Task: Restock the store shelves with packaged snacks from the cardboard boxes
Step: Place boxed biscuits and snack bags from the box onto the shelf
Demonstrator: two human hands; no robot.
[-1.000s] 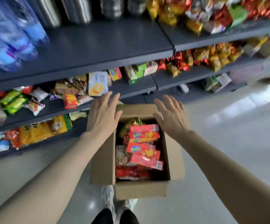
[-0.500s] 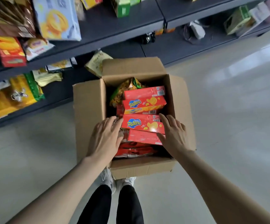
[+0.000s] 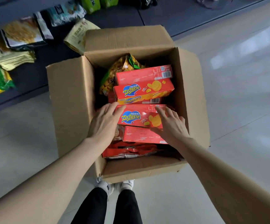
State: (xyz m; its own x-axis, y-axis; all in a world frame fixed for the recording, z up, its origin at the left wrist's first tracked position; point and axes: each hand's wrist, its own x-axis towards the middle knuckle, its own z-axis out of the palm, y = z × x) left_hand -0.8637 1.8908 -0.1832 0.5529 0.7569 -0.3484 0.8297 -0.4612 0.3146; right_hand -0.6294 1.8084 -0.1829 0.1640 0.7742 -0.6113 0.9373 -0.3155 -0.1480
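The open brown corrugated cardboard box (image 3: 69, 101) is matt, with creased flaps. Inside, the red printed paperboard cracker cartons (image 3: 144, 88) have a smooth, faint sheen, and the orange-and-green crinkled foil snack bag (image 3: 123, 65) looks glossy. The pale grey tiled floor (image 3: 244, 78) is polished and reflective; the dark shelf (image 3: 115, 18) is matt.

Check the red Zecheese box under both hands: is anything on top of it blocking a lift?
Nothing visible lies on the Zecheese box. The left hand and right hand flank its ends. A second Zecheese box sits just behind it, edges apparently touching.
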